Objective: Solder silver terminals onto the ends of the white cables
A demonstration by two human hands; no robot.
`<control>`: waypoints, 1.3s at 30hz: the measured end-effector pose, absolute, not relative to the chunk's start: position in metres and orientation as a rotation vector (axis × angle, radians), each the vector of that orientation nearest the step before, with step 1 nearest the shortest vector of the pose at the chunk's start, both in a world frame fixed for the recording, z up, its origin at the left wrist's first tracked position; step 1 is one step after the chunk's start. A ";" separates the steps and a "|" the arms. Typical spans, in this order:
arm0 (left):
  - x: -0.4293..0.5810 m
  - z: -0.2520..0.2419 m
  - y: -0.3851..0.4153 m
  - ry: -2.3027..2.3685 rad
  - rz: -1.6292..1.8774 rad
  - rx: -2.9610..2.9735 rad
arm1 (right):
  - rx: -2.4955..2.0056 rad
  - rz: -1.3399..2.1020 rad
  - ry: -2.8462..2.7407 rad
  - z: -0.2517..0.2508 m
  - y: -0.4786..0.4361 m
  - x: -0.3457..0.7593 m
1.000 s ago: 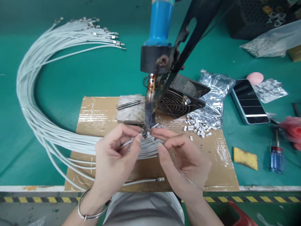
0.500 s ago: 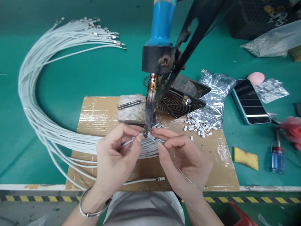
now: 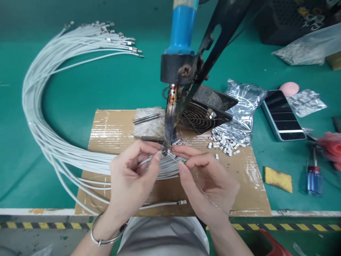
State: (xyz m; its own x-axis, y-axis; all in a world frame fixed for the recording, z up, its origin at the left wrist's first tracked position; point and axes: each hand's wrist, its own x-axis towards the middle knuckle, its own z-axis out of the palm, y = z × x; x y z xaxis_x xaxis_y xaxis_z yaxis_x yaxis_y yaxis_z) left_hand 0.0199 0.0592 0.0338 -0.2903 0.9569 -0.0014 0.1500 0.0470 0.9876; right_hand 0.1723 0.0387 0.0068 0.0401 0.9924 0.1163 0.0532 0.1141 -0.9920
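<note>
A soldering iron [image 3: 170, 106] with a blue handle is clamped upright, its dark tip pointing down between my hands. My left hand [image 3: 135, 174] pinches the end of a white cable [image 3: 144, 161] right beside the tip. Thin solder wire [image 3: 210, 200] runs across my right hand [image 3: 210, 181], whose thumb and fingers hold it with its end at the tip. The small part at the cable's end is mostly hidden by fingertips. Beneath my hands lies a bundle of white cables [image 3: 80, 158], curving round to the left with metal connectors at the far ends.
A black fan [image 3: 199, 115] stands behind the tip, beside a grey block [image 3: 147, 129] bearing metal rods. Small white parts [image 3: 225, 143] lie by a silvery bag [image 3: 243, 106]. Rightward are a phone [image 3: 283, 115], a yellow sponge [image 3: 278, 179] and a screwdriver [image 3: 315, 179]. Cardboard [image 3: 247, 192] covers the work area.
Both hands stay pinched at the iron's tip, with almost no movement. The whole view has shifted very slightly.
</note>
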 end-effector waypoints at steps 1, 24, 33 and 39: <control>0.020 0.033 0.059 1.554 1.323 1.154 | -1.183 1.067 -1.265 0.007 0.039 0.172; 0.016 0.033 0.054 1.600 1.236 1.154 | -1.161 1.050 -1.327 0.008 0.040 0.173; 0.015 0.034 0.056 1.591 1.230 1.163 | -1.186 1.054 -1.310 0.007 0.039 0.173; 0.017 0.034 0.056 1.586 1.242 1.165 | -1.182 1.064 -1.299 0.006 0.040 0.174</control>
State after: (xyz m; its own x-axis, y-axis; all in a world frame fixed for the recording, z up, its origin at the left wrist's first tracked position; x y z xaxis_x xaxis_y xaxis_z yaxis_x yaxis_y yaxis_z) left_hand 0.0168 0.0562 0.0339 -0.2635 0.9636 -0.0456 0.1869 0.0973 0.9776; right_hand 0.1735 0.0395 0.0062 0.0212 0.9921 0.1239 0.0742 0.1221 -0.9897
